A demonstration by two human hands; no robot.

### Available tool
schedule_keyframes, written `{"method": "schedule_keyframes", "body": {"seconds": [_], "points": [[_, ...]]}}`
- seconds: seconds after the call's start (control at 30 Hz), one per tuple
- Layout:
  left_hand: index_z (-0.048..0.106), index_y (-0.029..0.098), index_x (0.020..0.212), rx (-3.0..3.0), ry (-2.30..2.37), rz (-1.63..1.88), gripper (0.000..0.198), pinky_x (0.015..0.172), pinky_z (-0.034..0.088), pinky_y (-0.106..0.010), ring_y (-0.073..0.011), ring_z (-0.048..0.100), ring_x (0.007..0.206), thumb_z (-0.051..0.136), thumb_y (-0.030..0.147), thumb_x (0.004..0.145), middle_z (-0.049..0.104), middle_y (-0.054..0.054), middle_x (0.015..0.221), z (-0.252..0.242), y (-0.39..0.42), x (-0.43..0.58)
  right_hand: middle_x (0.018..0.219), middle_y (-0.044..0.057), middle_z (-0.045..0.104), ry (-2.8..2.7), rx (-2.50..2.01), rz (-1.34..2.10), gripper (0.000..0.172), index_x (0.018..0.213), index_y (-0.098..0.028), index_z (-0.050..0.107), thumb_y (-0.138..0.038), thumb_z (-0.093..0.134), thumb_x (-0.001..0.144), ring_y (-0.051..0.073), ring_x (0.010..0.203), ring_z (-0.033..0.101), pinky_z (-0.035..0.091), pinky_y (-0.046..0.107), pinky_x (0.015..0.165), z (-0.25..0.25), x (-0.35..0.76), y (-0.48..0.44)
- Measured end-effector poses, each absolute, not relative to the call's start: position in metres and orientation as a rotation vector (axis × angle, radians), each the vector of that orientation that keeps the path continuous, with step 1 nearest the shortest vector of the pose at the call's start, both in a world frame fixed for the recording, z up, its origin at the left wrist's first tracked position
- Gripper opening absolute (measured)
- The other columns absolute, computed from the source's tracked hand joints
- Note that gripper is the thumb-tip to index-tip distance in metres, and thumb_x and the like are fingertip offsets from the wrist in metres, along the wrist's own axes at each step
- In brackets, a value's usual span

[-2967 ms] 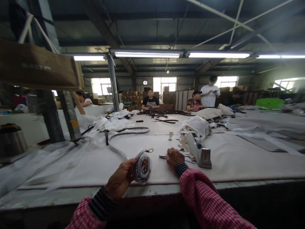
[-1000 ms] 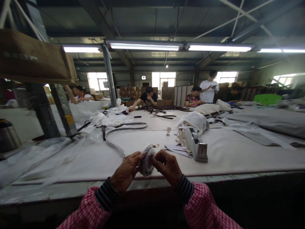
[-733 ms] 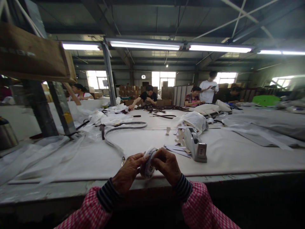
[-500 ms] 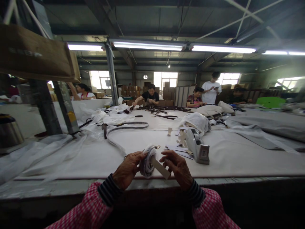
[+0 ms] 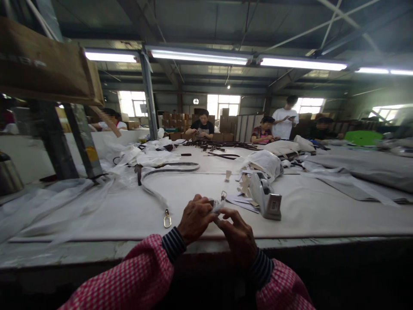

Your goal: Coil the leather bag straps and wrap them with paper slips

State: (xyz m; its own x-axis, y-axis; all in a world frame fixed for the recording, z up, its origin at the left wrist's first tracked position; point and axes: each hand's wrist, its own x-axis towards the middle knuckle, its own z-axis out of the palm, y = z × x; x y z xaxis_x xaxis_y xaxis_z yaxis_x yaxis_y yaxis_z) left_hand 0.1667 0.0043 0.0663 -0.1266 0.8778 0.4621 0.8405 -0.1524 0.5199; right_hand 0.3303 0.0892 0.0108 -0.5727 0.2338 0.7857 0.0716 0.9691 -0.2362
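Observation:
My left hand (image 5: 196,218) is closed around the wrapped coiled strap (image 5: 217,206), with its back turned up and hiding much of the coil. My right hand (image 5: 237,230) pinches the coil's right side with thumb and fingers. A metal clasp (image 5: 223,195) sticks up from the top of the coil. The beige card strip is hidden or too small to tell. Left of my hands, a long wrapped strap (image 5: 171,167) curves over the white table surface (image 5: 180,189) and ends in a gold clasp (image 5: 167,219).
A tape dispenser (image 5: 271,202) stands right of my hands, beside paper strips (image 5: 241,202) and a white plastic bag (image 5: 266,163). Dark straps (image 5: 222,146) lie farther back. Clear plastic wrap (image 5: 64,193) spreads at left. Several people are beyond the table.
My left hand has moved right and turned over the coil, which now sits edge-on and farther right. The gold clasp on the table has come into view.

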Motion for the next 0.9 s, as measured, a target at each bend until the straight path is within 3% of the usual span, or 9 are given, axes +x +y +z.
{"method": "schedule_keyframes", "body": {"seconds": [0.07,0.23,0.5,0.73,0.9], "points": [[0.071,0.018,0.075,2.227,2.084,0.988,0.017,0.081,0.036,-0.04,-0.0271,0.051,0.095,0.062,0.024,0.088,0.068,-0.009,0.091,0.05,0.012,0.17,0.118,0.009,0.066,-2.304,-0.249,0.126,0.026,0.097,-0.022,0.07,-0.014,0.046,0.1,0.02,0.102,0.06,0.051,0.029,0.078,0.005,0.327,0.094],[0.069,0.017,0.08,2.269,2.027,0.941,0.019,0.087,0.037,-0.042,-0.0267,0.053,0.097,0.056,0.02,0.092,0.069,-0.01,0.096,0.025,0.02,0.169,0.1,0.005,0.071,-2.474,-0.311,0.077,0.017,0.083,-0.019,0.066,-0.015,0.056,0.097,0.019,0.093,0.058,0.047,0.027,0.078,0.004,0.323,0.101],[0.07,0.019,0.086,2.231,1.936,1.06,0.019,0.093,0.042,-0.037,-0.0224,0.056,0.097,0.053,0.021,0.094,0.068,-0.006,0.095,0.023,0.018,0.156,0.086,0.002,0.07,-2.602,-0.349,0.161,0.01,0.086,-0.02,0.071,-0.015,0.064,0.092,0.017,0.085,0.061,0.042,0.025,0.074,0.025,0.318,0.115],[0.069,0.022,0.083,2.073,1.946,1.235,0.017,0.088,0.044,-0.035,-0.0226,0.061,0.094,0.054,0.022,0.092,0.071,-0.003,0.091,0.022,0.017,0.159,0.078,0.001,0.072,-2.62,-0.487,0.573,0.008,0.08,-0.02,0.075,-0.016,0.07,0.084,0.017,0.077,0.065,0.039,0.025,0.071,0.053,0.311,0.122],[0.059,0.025,0.105,1.876,1.934,1.391,0.02,0.069,0.046,-0.027,-0.0167,0.065,0.072,0.055,0.017,0.087,0.071,0.003,0.08,0.027,0.023,0.156,0.074,0.0,0.069,-2.601,-0.564,0.685,0.011,0.084,-0.018,0.071,-0.014,0.074,0.074,0.016,0.07,0.062,0.037,0.025,0.063,0.057,0.296,0.136]]}}
